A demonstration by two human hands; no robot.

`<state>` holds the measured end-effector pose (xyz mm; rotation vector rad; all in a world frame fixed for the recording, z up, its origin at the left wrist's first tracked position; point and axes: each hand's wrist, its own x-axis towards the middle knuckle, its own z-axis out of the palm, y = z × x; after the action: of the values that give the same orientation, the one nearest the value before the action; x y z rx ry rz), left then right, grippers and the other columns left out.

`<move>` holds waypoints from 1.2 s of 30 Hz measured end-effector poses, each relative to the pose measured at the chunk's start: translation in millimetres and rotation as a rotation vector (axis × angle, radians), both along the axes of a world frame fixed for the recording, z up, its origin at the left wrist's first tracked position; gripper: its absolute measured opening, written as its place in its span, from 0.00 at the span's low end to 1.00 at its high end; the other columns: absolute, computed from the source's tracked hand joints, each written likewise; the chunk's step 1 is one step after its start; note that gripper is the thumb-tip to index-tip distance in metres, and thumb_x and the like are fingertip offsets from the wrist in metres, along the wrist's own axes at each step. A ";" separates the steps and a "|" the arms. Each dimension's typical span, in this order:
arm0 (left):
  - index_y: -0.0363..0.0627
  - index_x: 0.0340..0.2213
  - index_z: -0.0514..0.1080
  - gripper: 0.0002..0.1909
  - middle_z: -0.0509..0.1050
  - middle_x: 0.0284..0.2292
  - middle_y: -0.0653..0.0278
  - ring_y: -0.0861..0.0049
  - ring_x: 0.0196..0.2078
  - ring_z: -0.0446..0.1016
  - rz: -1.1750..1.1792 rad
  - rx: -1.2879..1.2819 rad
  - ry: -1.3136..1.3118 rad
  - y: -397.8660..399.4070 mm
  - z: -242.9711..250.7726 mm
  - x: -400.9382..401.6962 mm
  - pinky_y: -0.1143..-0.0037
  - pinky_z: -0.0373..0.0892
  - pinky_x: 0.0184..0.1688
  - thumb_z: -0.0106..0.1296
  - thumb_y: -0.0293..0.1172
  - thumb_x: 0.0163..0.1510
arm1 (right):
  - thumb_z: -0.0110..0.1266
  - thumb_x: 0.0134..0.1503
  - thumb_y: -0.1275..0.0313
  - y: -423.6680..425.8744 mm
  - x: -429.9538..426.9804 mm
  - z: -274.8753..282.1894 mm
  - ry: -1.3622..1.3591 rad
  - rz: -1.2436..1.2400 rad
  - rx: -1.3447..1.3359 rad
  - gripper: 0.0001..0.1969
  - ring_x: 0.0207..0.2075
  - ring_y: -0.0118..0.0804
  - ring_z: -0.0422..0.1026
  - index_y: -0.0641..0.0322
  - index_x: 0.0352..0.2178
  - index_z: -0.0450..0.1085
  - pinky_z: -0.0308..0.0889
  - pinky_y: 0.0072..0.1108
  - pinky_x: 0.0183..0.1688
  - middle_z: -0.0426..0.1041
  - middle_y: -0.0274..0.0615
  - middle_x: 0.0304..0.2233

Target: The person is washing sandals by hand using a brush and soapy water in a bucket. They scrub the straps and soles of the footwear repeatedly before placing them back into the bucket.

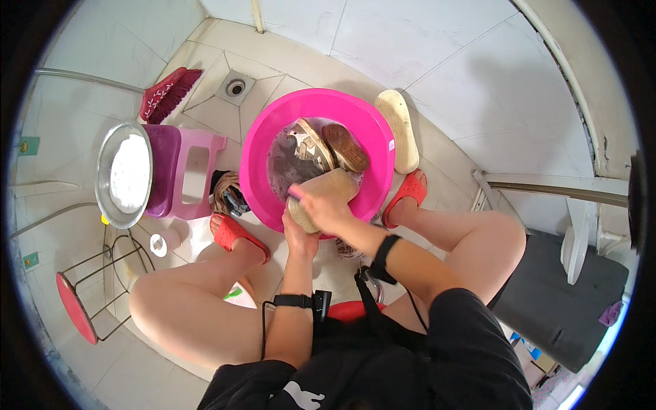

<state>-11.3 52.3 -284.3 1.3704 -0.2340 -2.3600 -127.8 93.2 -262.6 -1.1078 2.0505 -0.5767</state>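
Note:
A pink plastic basin (256, 169) with dark, foamy water stands on the floor before me. My left hand (300, 233) grips the near end of a beige slipper (335, 185), sole up over the basin's near side. Across that slipper lies my right hand (322, 206), slightly blurred, closed on a small purple-edged thing, perhaps a brush, mostly hidden by the fingers. A grey and white shoe (312, 146) and another shoe with a brown sole (346, 147) lie in the water beyond. Another beige slipper (398, 130) leans against the basin's right outer side.
Left of the basin are a pink and purple plastic stool (197, 174), a metal bowl (99, 177) of white contents, and bunched cloth (228, 192). A red broom head (166, 95) lies near the floor drain (236, 87). A wire-framed stool (77, 307) lies farther left.

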 end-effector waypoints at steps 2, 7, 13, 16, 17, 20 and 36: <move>0.50 0.60 0.59 0.29 0.65 0.59 0.57 0.55 0.59 0.66 -0.053 0.073 0.068 2.3 14.8 -25.5 0.44 0.63 0.56 0.30 0.54 0.66 | 0.39 0.66 0.60 16.6 -43.9 -36.3 0.189 -0.195 0.219 0.20 0.39 0.55 0.77 0.34 0.59 0.61 0.70 0.42 0.41 0.77 0.53 0.35; 0.46 0.59 0.60 0.24 0.67 0.56 0.53 0.55 0.57 0.67 -0.031 0.007 0.007 -1.4 -33.5 6.7 0.49 0.66 0.56 0.38 0.44 0.67 | 0.35 0.66 0.59 -7.4 19.3 12.9 0.052 -0.084 0.261 0.21 0.38 0.55 0.77 0.35 0.58 0.62 0.71 0.43 0.39 0.78 0.49 0.38; 0.47 0.58 0.58 0.21 0.67 0.55 0.54 0.55 0.55 0.70 -0.087 -0.001 0.045 26.1 20.0 -45.6 0.49 0.72 0.48 0.41 0.38 0.66 | 0.40 0.65 0.60 63.6 -64.8 -36.0 0.263 -0.414 0.258 0.20 0.39 0.52 0.77 0.40 0.58 0.63 0.72 0.41 0.39 0.78 0.48 0.38; 0.45 0.58 0.59 0.21 0.70 0.52 0.55 0.52 0.51 0.73 0.062 -0.040 0.003 0.6 2.6 -1.1 0.48 0.75 0.43 0.42 0.35 0.66 | 0.40 0.64 0.59 14.4 1.6 40.0 0.151 -0.217 0.351 0.21 0.39 0.55 0.77 0.37 0.58 0.62 0.71 0.43 0.42 0.77 0.51 0.39; 0.45 0.57 0.59 0.21 0.71 0.50 0.55 0.52 0.49 0.74 0.125 -0.018 0.047 -6.6 -4.8 8.7 0.48 0.75 0.41 0.43 0.35 0.65 | 0.39 0.64 0.59 11.8 18.8 69.8 0.101 -0.147 0.321 0.21 0.39 0.56 0.77 0.35 0.58 0.62 0.70 0.44 0.42 0.78 0.52 0.38; 0.41 0.55 0.62 0.19 0.73 0.48 0.53 0.54 0.45 0.76 0.058 -0.112 0.019 6.4 43.6 -8.6 0.51 0.78 0.38 0.45 0.29 0.63 | 0.38 0.65 0.60 40.5 -5.7 54.9 0.173 -0.276 0.299 0.21 0.39 0.57 0.76 0.36 0.59 0.62 0.70 0.45 0.43 0.78 0.52 0.38; 0.39 0.57 0.62 0.29 0.72 0.52 0.56 0.64 0.51 0.73 -0.438 -0.400 0.395 18.7 153.3 25.5 0.64 0.72 0.52 0.53 0.18 0.54 | 0.58 0.61 0.65 27.5 -69.4 155.1 -0.843 -0.858 -0.669 0.17 0.43 0.32 0.74 0.63 0.49 0.71 0.70 0.26 0.45 0.74 0.37 0.45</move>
<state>14.1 71.0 -131.0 0.6995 -0.9075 -2.6684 -197.2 120.7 -107.6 -0.1064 1.4778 -1.8730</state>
